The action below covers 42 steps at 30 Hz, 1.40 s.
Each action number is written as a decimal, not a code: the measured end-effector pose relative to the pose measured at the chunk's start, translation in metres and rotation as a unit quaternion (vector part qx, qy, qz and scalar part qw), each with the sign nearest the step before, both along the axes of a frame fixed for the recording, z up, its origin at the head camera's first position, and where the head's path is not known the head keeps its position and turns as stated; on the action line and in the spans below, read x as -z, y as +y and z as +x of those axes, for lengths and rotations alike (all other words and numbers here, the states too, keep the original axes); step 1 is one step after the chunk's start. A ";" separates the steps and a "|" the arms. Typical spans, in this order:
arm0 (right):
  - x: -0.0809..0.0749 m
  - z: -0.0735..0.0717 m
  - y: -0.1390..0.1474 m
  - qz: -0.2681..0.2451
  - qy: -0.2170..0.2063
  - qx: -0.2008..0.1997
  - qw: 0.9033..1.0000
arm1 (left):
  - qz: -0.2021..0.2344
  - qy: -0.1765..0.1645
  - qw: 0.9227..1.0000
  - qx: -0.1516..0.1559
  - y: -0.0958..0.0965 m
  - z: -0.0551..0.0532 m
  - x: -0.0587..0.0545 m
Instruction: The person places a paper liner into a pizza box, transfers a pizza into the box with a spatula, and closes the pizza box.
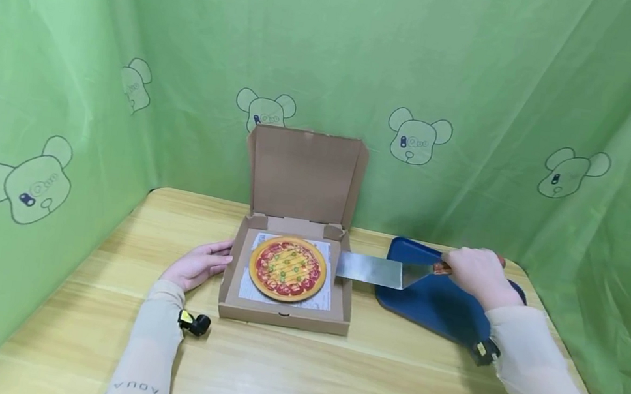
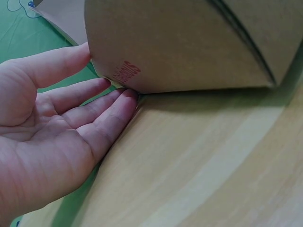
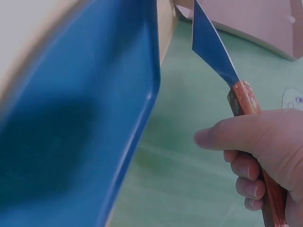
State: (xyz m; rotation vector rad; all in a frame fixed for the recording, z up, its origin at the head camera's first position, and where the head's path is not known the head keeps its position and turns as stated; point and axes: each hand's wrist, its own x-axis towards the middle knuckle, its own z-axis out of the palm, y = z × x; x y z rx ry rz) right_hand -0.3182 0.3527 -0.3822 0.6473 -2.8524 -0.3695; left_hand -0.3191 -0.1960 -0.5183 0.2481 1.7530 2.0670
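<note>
A toy-like pizza lies on a printed paper sheet inside an open cardboard pizza box, whose lid stands upright at the back. My left hand rests against the box's left side, fingers fairly straight; in the left wrist view the fingertips touch the box's lower edge. My right hand grips the wooden handle of a wide metal spatula. The blade points left, and its tip overlaps the box's right wall, beside the pizza.
A blue tray lies on the wooden table under the right hand and spatula. Green curtains with printed bear heads surround the table at the back and both sides. Black wrist cameras sit on both sleeves.
</note>
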 end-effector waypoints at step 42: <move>0.032 0.042 0.109 -0.071 -0.045 0.137 0.987 | 0.004 -0.012 1.000 -0.009 0.001 -0.002 0.000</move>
